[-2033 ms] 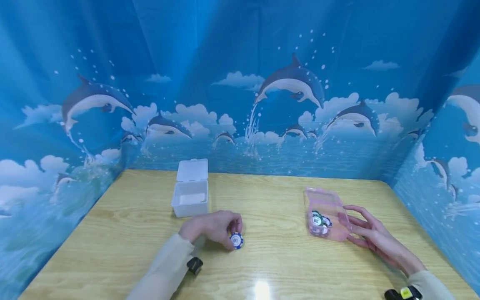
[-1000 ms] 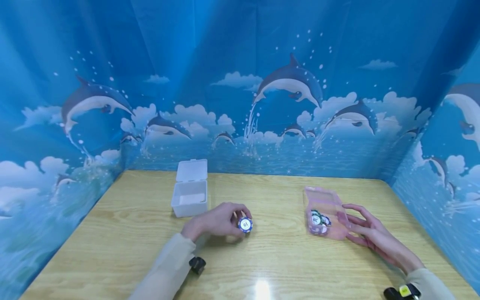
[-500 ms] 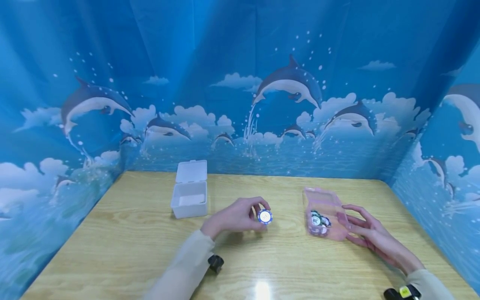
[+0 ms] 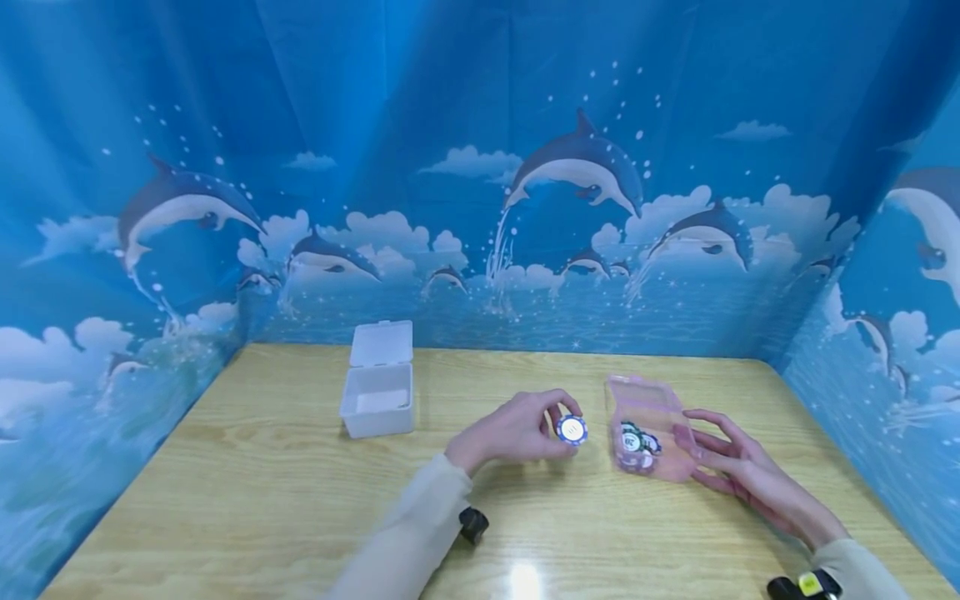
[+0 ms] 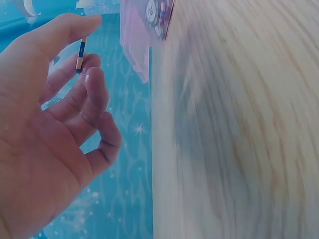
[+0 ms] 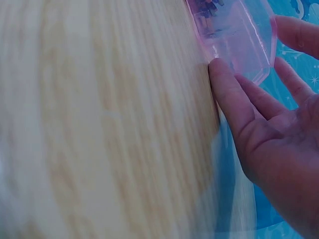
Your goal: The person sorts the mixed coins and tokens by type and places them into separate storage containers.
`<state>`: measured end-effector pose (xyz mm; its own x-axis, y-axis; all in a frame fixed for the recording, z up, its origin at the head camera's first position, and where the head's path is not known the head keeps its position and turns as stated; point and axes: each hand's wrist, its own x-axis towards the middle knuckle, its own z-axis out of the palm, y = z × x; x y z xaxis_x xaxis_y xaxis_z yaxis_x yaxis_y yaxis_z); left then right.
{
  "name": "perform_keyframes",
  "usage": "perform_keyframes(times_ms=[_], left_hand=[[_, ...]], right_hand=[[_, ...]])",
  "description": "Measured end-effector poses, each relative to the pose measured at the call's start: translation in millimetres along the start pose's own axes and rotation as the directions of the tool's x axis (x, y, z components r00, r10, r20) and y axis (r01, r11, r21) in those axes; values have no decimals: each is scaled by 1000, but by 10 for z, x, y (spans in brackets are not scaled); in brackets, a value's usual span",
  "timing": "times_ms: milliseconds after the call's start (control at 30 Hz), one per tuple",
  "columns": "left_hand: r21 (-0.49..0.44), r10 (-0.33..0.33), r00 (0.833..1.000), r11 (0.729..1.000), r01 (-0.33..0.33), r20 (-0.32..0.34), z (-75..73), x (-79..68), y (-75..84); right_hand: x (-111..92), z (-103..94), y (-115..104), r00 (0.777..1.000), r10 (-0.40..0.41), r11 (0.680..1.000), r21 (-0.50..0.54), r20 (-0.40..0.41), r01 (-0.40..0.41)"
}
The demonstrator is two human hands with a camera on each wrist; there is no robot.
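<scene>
In the head view, the left hand [image 4: 521, 427] pinches a blue-and-white poker chip [image 4: 572, 430] upright, its face turned toward the head camera. The left wrist view shows that chip [image 5: 80, 57] edge-on between thumb and fingers, with the other fingers curled loosely. Just to its right stands a see-through pink box [image 4: 667, 398] with its lid up. Several poker chips [image 4: 634, 442] lie inside, one green-edged and marked 20. The right hand [image 4: 750, 471] touches the box's right end with spread, fairly straight fingers; in the right wrist view one fingertip [image 6: 217, 67] lies low at the box wall.
A white box [image 4: 378, 408] with its lid raised stands at the back left of the wood-grain table [image 4: 247, 492]. Behind the table hangs a blue curtain [image 4: 450, 100] printed with dolphins, which also closes off both sides. Dark wrist devices [image 4: 474, 525] sit at both sleeves.
The left hand has lifted the chip from the middle of the table and carried it right, close to the pink box. The right hand and both boxes have stayed in place.
</scene>
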<state>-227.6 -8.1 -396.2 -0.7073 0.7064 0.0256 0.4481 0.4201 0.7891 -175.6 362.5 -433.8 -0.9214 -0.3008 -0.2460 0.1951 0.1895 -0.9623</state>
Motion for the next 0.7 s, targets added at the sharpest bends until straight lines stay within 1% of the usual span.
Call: perform_keyframes(times_ms=[67,300,500,700], left_hand=[[-5,3,1000,1000,-3,0,21,38,18],[46,18,999,999,-17,-28,108,164,53],[37,42,998,998,-41,-50,215,314,144],[53,47,996,998,-43,-71,329,477,242]], right_hand=[[1,0,-1,1000,2,1000,3,0,-2],[0,9,-7,1000,-2,1000,7,3,2],[-9,19,-5,1000,-23,1000,-12,1,23],[-12,33,-35,1000,4,1000,-29,-7,-5]])
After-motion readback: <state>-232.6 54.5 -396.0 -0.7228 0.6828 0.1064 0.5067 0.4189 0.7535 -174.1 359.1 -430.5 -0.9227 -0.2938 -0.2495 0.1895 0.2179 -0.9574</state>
